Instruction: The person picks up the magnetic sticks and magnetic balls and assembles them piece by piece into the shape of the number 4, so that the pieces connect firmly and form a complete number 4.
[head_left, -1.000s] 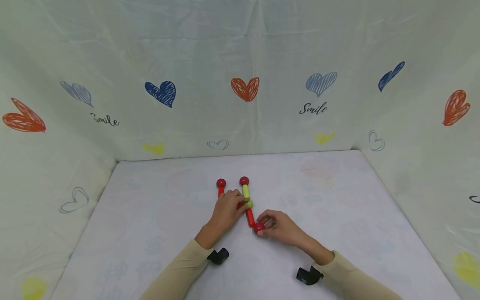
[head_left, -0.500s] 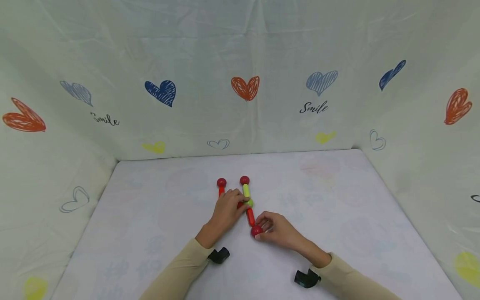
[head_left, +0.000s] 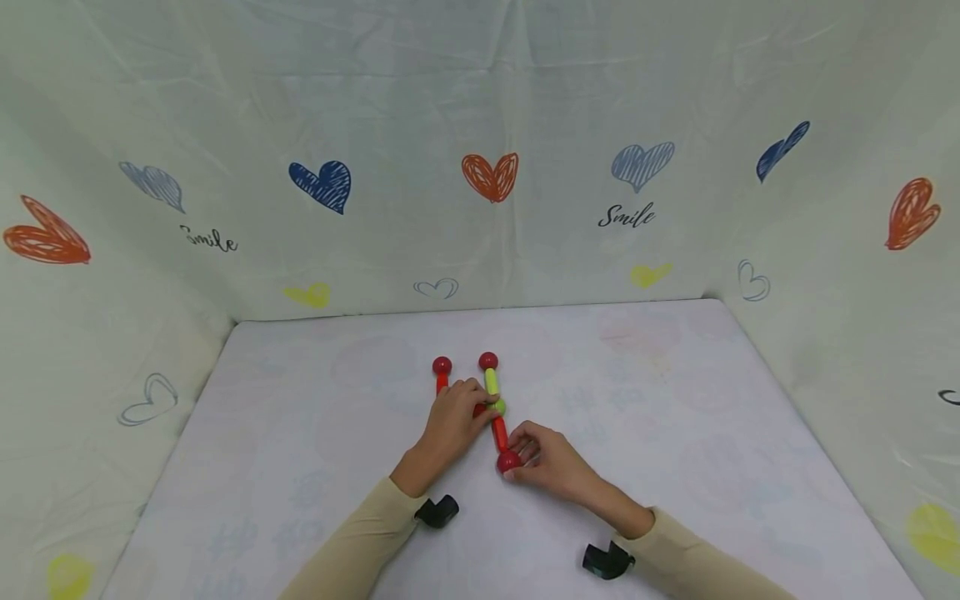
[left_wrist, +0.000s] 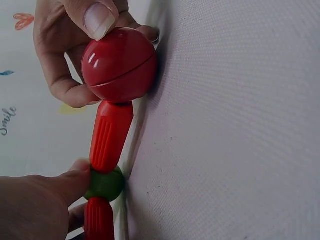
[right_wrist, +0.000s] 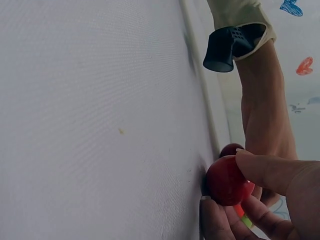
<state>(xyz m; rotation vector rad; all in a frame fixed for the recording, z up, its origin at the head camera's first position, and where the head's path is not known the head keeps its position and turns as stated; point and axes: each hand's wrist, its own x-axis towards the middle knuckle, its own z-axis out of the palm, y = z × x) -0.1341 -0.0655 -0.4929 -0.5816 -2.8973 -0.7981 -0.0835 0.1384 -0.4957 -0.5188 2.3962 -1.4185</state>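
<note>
Ball-and-rod building toy pieces lie joined on the table. My left hand [head_left: 452, 423] pinches the green ball [left_wrist: 104, 184] between thumb and fingers. A red rod [left_wrist: 111, 136] runs from it toward me and meets a red ball [left_wrist: 120, 65], which my right hand [head_left: 558, 462] grips by its fingertips. From the green ball a yellow-green rod [head_left: 492, 382] leads away to a second red ball [head_left: 488, 361]. Another red ball [head_left: 442, 366] tops a red rod [head_left: 442, 382] at the left. My left hand hides part of the middle of the structure.
The white tabletop [head_left: 675, 417] spreads around the toy, up to a hanging sheet [head_left: 390, 225] printed with hearts at the back and sides. Black wrist cameras sit on the left cuff [head_left: 437, 512] and the right cuff [head_left: 609, 560].
My right hand has shifted a little left with the red ball, bringing it to the near end of the red rod. The left hand has stayed in place.
</note>
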